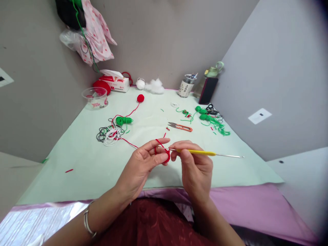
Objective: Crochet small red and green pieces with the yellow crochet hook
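My left hand [145, 160] pinches a small red crochet piece [167, 156] between thumb and fingers, and red yarn [130, 142] runs over its raised index finger. My right hand [196, 167] grips a crochet hook [208, 153] with a yellow handle and metal ends. The hook's left tip lies at the red piece, close to my left fingertips. Its other end points right, past my right hand. The strand from my left hand leads back to the tangled white and black cords on the table.
Orange-handled snips [182, 127] lie beyond my hands. Green yarn pieces [217, 126] are at right, a green bundle [123, 120] and white cord [112, 136] at left. Along the back stand a tissue pack [116, 83], clear tub [95, 99], pen holder [186, 86] and phone [208, 91].
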Action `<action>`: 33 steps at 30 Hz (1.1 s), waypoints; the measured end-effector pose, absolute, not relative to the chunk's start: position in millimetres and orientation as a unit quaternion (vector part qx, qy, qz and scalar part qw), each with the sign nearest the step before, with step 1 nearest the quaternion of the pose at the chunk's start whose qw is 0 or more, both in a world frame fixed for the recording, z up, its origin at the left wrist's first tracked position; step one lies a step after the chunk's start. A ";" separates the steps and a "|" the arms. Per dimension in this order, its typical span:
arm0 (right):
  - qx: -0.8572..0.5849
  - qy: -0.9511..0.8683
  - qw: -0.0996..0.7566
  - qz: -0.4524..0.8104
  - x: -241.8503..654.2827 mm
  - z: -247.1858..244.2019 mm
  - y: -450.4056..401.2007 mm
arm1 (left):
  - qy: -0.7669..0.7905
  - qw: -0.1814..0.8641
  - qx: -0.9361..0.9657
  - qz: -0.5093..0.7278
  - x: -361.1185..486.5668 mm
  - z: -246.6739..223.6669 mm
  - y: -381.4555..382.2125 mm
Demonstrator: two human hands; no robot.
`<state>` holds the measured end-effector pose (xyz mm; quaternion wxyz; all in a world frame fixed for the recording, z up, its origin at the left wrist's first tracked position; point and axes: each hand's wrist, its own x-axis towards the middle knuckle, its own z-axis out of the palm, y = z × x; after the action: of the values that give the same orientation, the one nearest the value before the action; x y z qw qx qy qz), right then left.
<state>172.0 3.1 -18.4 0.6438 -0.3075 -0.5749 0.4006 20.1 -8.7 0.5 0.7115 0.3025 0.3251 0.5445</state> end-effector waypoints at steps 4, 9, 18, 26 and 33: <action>-0.323 -0.571 0.645 0.393 173.7 -14.9 3.2 | 0.344 0.701 0.303 0.547 17.9 -0.1 -10.0; -0.309 -0.530 0.672 0.415 179.3 -10.3 2.4 | 0.358 0.689 0.299 0.555 13.4 -1.3 -9.9; -0.300 -0.566 0.655 0.401 180.2 -9.9 -1.3 | 0.362 0.680 0.312 0.556 14.2 1.4 -9.1; -0.295 -0.578 0.649 0.396 181.1 -9.1 -1.3 | 0.371 0.671 0.320 0.557 13.8 2.6 -10.2; -0.293 -0.587 0.654 0.376 179.7 -9.8 -2.0 | 0.372 0.656 0.336 0.564 15.1 2.1 -11.1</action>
<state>179.7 -2.0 -9.8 0.6539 -0.2931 -0.5873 0.3763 15.1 -11.1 2.1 0.6560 0.3355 0.3724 0.5642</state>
